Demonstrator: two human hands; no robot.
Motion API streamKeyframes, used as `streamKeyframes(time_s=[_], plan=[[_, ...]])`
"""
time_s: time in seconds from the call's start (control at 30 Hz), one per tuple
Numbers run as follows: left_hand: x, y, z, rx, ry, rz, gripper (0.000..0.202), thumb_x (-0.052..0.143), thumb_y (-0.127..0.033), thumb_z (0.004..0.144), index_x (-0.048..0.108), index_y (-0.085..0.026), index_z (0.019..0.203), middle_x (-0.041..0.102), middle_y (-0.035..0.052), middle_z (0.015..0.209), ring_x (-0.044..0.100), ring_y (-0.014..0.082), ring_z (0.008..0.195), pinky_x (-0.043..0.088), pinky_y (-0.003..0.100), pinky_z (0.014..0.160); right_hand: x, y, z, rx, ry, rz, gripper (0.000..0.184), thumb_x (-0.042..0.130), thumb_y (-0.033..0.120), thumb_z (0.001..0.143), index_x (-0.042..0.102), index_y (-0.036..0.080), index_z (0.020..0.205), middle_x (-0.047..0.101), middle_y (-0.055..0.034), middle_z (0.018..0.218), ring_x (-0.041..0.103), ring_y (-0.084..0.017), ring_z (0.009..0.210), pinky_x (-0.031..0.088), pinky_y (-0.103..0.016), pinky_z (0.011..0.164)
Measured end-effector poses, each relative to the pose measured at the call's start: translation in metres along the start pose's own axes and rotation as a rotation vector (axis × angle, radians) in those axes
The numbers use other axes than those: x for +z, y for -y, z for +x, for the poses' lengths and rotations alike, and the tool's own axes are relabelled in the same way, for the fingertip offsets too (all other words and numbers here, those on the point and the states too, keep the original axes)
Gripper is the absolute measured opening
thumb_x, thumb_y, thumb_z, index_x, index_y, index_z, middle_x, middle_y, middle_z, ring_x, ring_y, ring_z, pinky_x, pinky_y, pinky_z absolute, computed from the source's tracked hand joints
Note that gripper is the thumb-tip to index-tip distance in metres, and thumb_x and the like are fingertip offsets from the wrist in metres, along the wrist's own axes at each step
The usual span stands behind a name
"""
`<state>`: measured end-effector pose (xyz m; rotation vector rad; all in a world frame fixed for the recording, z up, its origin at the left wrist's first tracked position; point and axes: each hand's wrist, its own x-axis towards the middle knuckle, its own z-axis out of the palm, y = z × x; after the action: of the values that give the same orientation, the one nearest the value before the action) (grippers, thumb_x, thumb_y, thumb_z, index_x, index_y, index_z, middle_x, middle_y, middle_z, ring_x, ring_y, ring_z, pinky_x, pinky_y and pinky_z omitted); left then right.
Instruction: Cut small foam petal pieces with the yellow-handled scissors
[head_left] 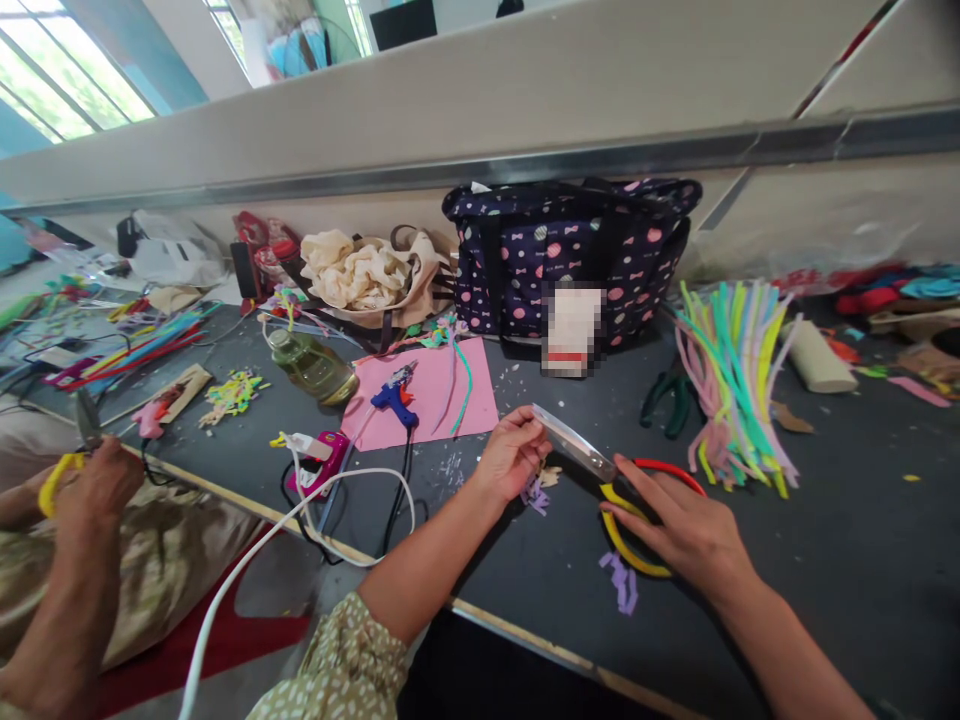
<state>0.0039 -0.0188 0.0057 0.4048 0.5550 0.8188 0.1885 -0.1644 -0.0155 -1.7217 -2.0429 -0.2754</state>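
Note:
My right hand (679,525) grips the yellow and red handles of a pair of scissors (592,462) lying low over the dark table (840,560). The blade tips point left toward my left hand (512,455), whose fingers are pinched together beside the tips. Small purple scraps (537,493) show just under that hand; whether it holds one is unclear. More purple scraps (621,580) lie near my right wrist.
A bundle of pastel pipe cleaners (731,375) lies to the right, green pliers (670,398) beside it. A dotted navy bag (574,255) stands behind. Pink paper (480,395) carries a blue glue gun (396,395). Another person's hand (94,485) holds yellow scissors at left.

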Motion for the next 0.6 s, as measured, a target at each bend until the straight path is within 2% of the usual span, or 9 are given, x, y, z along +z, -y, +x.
streamKeyframes(time_s=[0.33,0.6], plan=[[-0.0017,0.0001,0.0000,-0.022,0.061,-0.029,0.028,0.079,-0.015,0.056,0.060,-0.013,0.076,0.046,-0.0045,0.058,0.040,0.0040,0.051,0.032,0.019,0.050,-0.0004,-0.0001,-0.0003,-0.018,0.005,-0.001,0.061,0.054,0.036,0.086,0.034,0.022,0.142,0.066,-0.0045,0.087,0.062,-0.016,0.077,0.045,-0.024,0.066],[-0.0021,0.0002,-0.0001,-0.023,0.042,-0.007,0.027,0.078,-0.015,0.058,0.059,-0.014,0.077,0.045,-0.0044,0.059,0.039,0.0039,0.051,0.033,0.019,0.051,-0.0045,0.0013,0.0020,-0.024,0.010,0.051,0.060,0.053,0.033,0.087,0.034,0.020,0.142,0.066,-0.0037,0.084,0.062,-0.015,0.075,0.047,-0.024,0.066]])
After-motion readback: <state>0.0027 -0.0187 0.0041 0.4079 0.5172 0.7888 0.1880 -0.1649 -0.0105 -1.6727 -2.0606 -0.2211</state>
